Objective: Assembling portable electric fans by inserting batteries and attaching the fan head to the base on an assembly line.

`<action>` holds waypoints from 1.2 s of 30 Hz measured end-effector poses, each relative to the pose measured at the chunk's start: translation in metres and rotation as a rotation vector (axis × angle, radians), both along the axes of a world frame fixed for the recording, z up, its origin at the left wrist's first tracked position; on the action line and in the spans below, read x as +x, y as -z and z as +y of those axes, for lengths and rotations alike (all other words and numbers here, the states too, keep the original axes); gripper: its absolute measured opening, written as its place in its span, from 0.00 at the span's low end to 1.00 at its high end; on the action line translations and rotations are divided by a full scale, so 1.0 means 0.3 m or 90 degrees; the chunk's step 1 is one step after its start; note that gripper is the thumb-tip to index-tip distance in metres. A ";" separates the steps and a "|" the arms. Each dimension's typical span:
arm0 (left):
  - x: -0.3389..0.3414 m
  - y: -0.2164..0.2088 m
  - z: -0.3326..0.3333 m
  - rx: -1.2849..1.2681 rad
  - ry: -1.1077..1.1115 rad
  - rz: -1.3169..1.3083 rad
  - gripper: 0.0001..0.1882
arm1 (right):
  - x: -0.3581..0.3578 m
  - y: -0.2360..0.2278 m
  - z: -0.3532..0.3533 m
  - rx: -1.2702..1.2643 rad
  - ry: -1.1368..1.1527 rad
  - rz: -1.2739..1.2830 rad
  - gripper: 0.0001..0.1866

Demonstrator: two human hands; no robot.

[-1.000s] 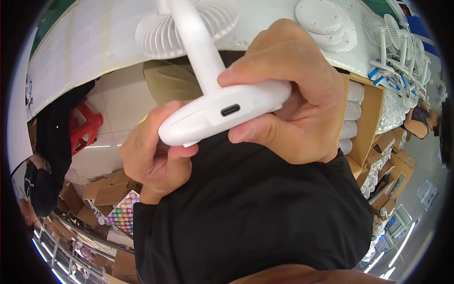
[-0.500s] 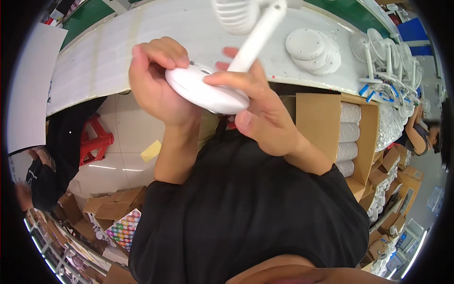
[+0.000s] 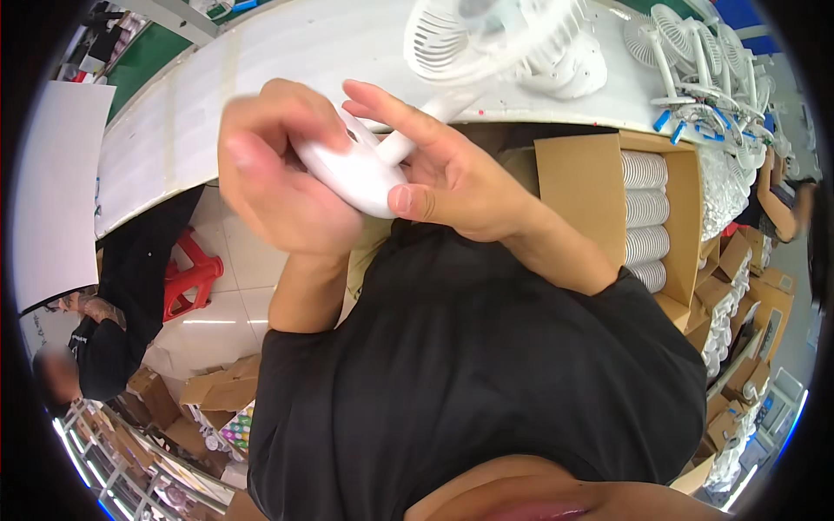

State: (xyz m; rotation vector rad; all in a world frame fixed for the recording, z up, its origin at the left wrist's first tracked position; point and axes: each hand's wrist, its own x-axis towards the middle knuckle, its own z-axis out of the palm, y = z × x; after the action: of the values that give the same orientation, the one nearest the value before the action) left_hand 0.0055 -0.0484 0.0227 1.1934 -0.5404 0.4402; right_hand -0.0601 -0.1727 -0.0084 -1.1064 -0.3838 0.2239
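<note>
A white desk fan (image 3: 354, 176) is held in the air in front of me, its rounded base toward me and its neck slanting up to the right. Its caged head, smeared by motion, hangs over the table. My left hand (image 3: 282, 178) is closed round the left end of the base, fingers curled over it and blurred. My right hand (image 3: 473, 187) grips the other end, with the thumb against the base's near side and the fingers stretched past the neck. Parts of the base are hidden by both hands.
A white worktable (image 3: 200, 113) spans the far side, with a pile of white round parts (image 3: 580, 69) behind the fan. Several finished-looking fans (image 3: 686, 52) stand at the right. An open carton (image 3: 578, 195) holds stacked white rings. A red stool (image 3: 193, 273) and another person (image 3: 104, 343) are at left.
The fan has tilted, its caged head swinging right and more into view, its base turning steeper. My left fingers have shifted on the base, and the right hand has turned with it.
</note>
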 end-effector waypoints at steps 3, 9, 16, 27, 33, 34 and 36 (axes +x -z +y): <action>0.015 0.007 -0.004 -0.072 -0.046 0.147 0.21 | -0.006 0.025 0.028 0.087 0.049 -0.008 0.45; -0.001 0.055 0.049 -0.062 0.154 0.157 0.21 | -0.029 0.003 0.027 0.064 0.047 0.072 0.44; -0.038 0.020 0.028 -0.023 0.130 0.035 0.20 | 0.004 -0.031 -0.002 -0.051 0.042 0.069 0.45; -0.052 0.052 0.053 0.018 0.155 0.061 0.22 | -0.031 0.018 0.034 -0.008 0.048 0.074 0.50; -0.079 0.014 0.027 -0.002 0.121 0.037 0.22 | -0.024 -0.020 0.007 -0.041 0.008 0.055 0.50; -0.069 0.009 0.025 -0.015 0.127 0.075 0.22 | -0.021 -0.006 0.011 -0.035 0.020 0.041 0.51; -0.051 0.001 0.024 -0.043 0.141 0.151 0.22 | -0.018 0.023 0.022 -0.024 0.042 0.014 0.53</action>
State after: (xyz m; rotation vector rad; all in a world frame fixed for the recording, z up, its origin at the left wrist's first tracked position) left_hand -0.0098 -0.0411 0.0223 1.0894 -0.4416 0.1246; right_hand -0.0656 -0.1660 -0.0152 -1.1516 -0.3247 0.1856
